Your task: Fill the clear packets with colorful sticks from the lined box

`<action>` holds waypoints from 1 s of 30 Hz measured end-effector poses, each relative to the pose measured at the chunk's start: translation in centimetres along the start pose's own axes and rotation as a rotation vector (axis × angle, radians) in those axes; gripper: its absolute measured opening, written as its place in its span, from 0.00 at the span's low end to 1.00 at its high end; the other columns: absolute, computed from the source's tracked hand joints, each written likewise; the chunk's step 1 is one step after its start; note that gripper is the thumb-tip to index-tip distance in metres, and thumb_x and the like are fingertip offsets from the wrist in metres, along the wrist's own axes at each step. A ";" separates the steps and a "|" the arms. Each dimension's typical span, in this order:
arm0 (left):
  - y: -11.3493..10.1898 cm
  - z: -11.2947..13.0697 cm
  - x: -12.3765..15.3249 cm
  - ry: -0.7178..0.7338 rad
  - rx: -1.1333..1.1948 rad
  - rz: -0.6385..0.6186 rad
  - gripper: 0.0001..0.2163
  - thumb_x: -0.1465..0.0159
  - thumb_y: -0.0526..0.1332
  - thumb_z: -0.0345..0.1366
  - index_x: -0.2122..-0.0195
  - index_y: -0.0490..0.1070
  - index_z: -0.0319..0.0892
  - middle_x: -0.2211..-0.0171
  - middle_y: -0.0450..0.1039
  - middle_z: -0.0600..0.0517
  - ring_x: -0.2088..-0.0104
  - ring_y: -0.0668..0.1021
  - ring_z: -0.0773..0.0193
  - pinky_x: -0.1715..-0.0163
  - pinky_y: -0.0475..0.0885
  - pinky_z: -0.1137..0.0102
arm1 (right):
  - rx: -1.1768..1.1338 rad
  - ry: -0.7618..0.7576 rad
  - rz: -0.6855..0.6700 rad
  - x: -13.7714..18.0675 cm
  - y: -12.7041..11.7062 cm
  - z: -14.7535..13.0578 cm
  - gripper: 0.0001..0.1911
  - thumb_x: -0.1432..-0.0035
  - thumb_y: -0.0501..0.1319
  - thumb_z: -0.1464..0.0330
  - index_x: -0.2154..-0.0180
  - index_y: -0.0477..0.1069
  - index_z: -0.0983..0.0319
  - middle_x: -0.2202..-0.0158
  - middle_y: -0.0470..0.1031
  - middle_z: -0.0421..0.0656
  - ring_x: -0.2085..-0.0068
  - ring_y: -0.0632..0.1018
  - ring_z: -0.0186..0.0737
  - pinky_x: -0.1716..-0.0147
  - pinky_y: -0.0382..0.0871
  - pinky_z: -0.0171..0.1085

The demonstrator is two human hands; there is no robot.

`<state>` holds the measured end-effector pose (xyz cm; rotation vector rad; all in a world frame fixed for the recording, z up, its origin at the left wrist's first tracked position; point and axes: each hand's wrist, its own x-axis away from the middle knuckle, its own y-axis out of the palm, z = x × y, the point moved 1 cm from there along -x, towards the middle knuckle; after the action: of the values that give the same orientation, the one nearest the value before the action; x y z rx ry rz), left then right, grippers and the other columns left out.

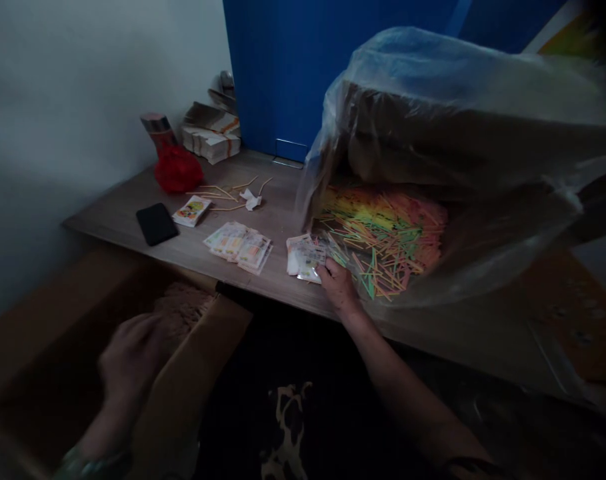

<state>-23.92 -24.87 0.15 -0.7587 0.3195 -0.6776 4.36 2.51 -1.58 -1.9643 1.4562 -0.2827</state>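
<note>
My right hand (337, 281) pinches the edge of a small printed clear packet (310, 261) near the table's front edge. White packets (293, 253) lie partly under it. To its left, a fanned row of printed packets (240, 245) rests on the tabletop. My left hand (133, 353) is inside an open cardboard box (193, 360) below the table, beside a heap of pinkish pieces (180, 310). Motion blurs its fingers, so its grip is unclear. Just right of my right hand, many thin coloured sticks (383, 247) spill from a large clear plastic bag (447, 87).
On the table (277, 283) lie a black flat case (156, 223), a printed card pack (191, 211), a red bag (177, 170), tan strips (223, 193) and crumpled white paper (251, 199). Stacked white bundles (213, 137) stand behind, near a blue panel (293, 73).
</note>
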 end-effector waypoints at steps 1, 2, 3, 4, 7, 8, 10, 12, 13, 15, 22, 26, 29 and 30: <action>1.9 1.9 -0.7 0.026 0.106 -0.030 0.10 0.39 0.64 0.42 0.60 0.77 0.45 0.53 0.77 0.48 0.47 0.75 0.47 0.45 0.69 0.55 | -0.078 0.038 0.002 0.2 -0.4 0.1 0.14 0.41 0.54 0.59 0.74 0.68 0.59 0.74 0.71 0.39 0.70 0.69 0.38 0.69 0.61 0.34; 4.1 4.2 -1.4 0.039 0.239 -0.098 0.12 0.43 0.66 0.43 0.61 0.78 0.44 0.56 0.79 0.48 0.50 0.77 0.47 0.47 0.70 0.55 | -0.149 0.073 -0.001 0.6 -0.8 0.1 0.14 0.42 0.54 0.58 0.74 0.68 0.59 0.74 0.71 0.39 0.69 0.70 0.38 0.69 0.62 0.34; 6.5 6.7 -1.9 0.034 0.383 -0.205 0.15 0.46 0.67 0.44 0.60 0.78 0.42 0.58 0.80 0.47 0.55 0.78 0.49 0.51 0.72 0.56 | -0.210 0.103 -0.015 1.0 -1.1 0.1 0.14 0.43 0.55 0.58 0.73 0.69 0.59 0.73 0.72 0.39 0.68 0.70 0.39 0.69 0.63 0.34; 8.7 9.3 -2.2 0.011 0.520 -0.341 0.20 0.49 0.69 0.45 0.58 0.78 0.41 0.59 0.80 0.46 0.60 0.79 0.51 0.56 0.74 0.58 | -0.264 0.128 -0.041 1.5 -1.4 0.1 0.13 0.44 0.55 0.58 0.72 0.71 0.59 0.72 0.73 0.39 0.67 0.71 0.39 0.68 0.64 0.35; 14.1 15.9 -1.8 -0.088 0.819 -0.713 0.26 0.54 0.73 0.45 0.54 0.78 0.39 0.60 0.81 0.46 0.66 0.79 0.58 0.64 0.75 0.64 | -0.372 0.164 -0.140 3.3 -1.6 -0.1 0.13 0.45 0.56 0.59 0.68 0.74 0.60 0.70 0.75 0.39 0.66 0.73 0.39 0.66 0.66 0.35; 15.3 17.3 -1.4 -0.117 0.881 -0.794 0.25 0.55 0.74 0.44 0.56 0.79 0.39 0.62 0.81 0.47 0.66 0.79 0.59 0.64 0.74 0.66 | -0.395 0.162 -0.159 3.8 -1.6 -0.2 0.12 0.44 0.56 0.60 0.67 0.75 0.60 0.70 0.75 0.39 0.66 0.74 0.39 0.65 0.67 0.35; 16.8 18.7 -0.6 -0.161 0.944 -0.883 0.19 0.55 0.75 0.43 0.64 0.81 0.39 0.66 0.82 0.48 0.67 0.79 0.61 0.63 0.74 0.68 | -0.407 0.153 -0.167 4.5 -1.6 -0.2 0.11 0.44 0.57 0.62 0.67 0.75 0.60 0.70 0.75 0.39 0.66 0.74 0.39 0.65 0.67 0.35; 17.7 18.8 -0.3 -0.178 0.922 -0.894 0.16 0.56 0.74 0.43 0.70 0.81 0.38 0.72 0.80 0.49 0.71 0.77 0.63 0.67 0.74 0.69 | -0.366 0.160 -0.179 4.9 -1.9 0.0 0.10 0.43 0.57 0.63 0.69 0.75 0.61 0.73 0.74 0.38 0.67 0.74 0.38 0.66 0.66 0.34; 17.8 18.6 -0.4 -0.177 0.894 -0.883 0.15 0.55 0.74 0.44 0.72 0.80 0.38 0.74 0.80 0.50 0.73 0.76 0.63 0.69 0.73 0.69 | -0.332 0.162 -0.199 4.9 -2.1 0.2 0.11 0.43 0.57 0.63 0.71 0.74 0.61 0.74 0.73 0.38 0.69 0.73 0.37 0.68 0.65 0.33; 17.8 18.1 -0.9 -0.155 0.820 -0.839 0.14 0.51 0.71 0.46 0.72 0.80 0.39 0.75 0.79 0.50 0.75 0.75 0.62 0.72 0.73 0.68 | -0.263 0.149 -0.225 4.7 -3.1 0.7 0.12 0.40 0.56 0.63 0.72 0.73 0.60 0.74 0.73 0.38 0.69 0.73 0.36 0.68 0.64 0.33; 15.0 17.8 -3.0 0.560 0.153 -0.683 0.09 0.42 0.58 0.31 0.70 0.80 0.43 0.65 0.80 0.46 0.61 0.78 0.54 0.56 0.71 0.60 | 0.153 -0.057 -0.073 3.8 -8.9 3.4 0.08 0.39 0.56 0.69 0.63 0.74 0.60 0.61 0.77 0.45 0.56 0.74 0.44 0.53 0.66 0.41; 14.4 18.4 -2.3 0.864 -0.160 -0.726 0.12 0.41 0.58 0.27 0.64 0.80 0.45 0.59 0.80 0.45 0.56 0.77 0.53 0.51 0.68 0.57 | 0.474 -0.281 -0.261 5.1 -9.9 3.5 0.08 0.37 0.58 0.69 0.58 0.74 0.60 0.54 0.74 0.49 0.51 0.70 0.49 0.48 0.62 0.49; 14.6 19.3 -2.8 0.900 -0.180 -0.653 0.13 0.40 0.59 0.29 0.59 0.80 0.46 0.49 0.77 0.45 0.49 0.74 0.49 0.46 0.64 0.52 | 0.521 -0.282 -0.228 5.5 -9.2 3.1 0.10 0.34 0.54 0.69 0.59 0.74 0.61 0.56 0.74 0.49 0.53 0.70 0.48 0.49 0.63 0.48; 14.7 19.4 -3.4 0.851 -0.146 -0.606 0.12 0.40 0.60 0.30 0.59 0.80 0.45 0.46 0.75 0.44 0.46 0.73 0.48 0.44 0.62 0.51 | 0.510 -0.266 -0.203 5.3 -8.9 2.8 0.10 0.33 0.54 0.69 0.60 0.74 0.61 0.57 0.74 0.48 0.54 0.70 0.48 0.50 0.63 0.48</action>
<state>-10.23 -4.62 3.08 -0.6717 0.9393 -1.5638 14.57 0.13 0.69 -1.6524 0.9064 -0.4178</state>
